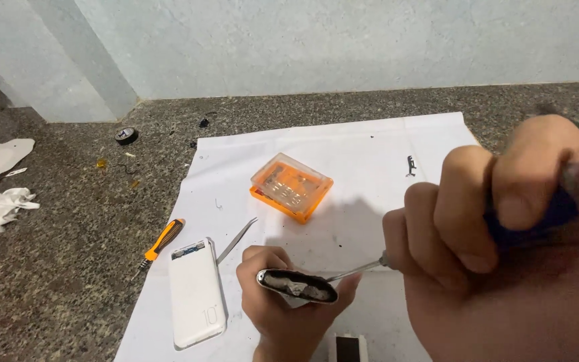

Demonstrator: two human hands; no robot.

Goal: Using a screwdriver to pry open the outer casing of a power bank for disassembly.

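Note:
My left hand (pixel 283 305) grips a small dark, oval-ended device (pixel 297 285), held on end with its grey, grimy open end facing up. My right hand (pixel 497 228), close to the camera and large in view, is closed around a dark blue screwdriver handle (pixel 537 218). The thin metal shaft (pixel 356 270) runs left from that fist and its tip touches the device's open end. Both hands hover over a white sheet (pixel 343 154) spread on a speckled stone floor.
On the sheet lie a white power bank (pixel 196 291), metal tweezers (pixel 236 240), an orange bit case with a clear lid (pixel 291 186) and a small dark part (pixel 411 165). An orange-handled screwdriver (pixel 161 243) crosses the sheet's left edge. Tape roll (pixel 126 135) and white rags (pixel 1 204) lie left.

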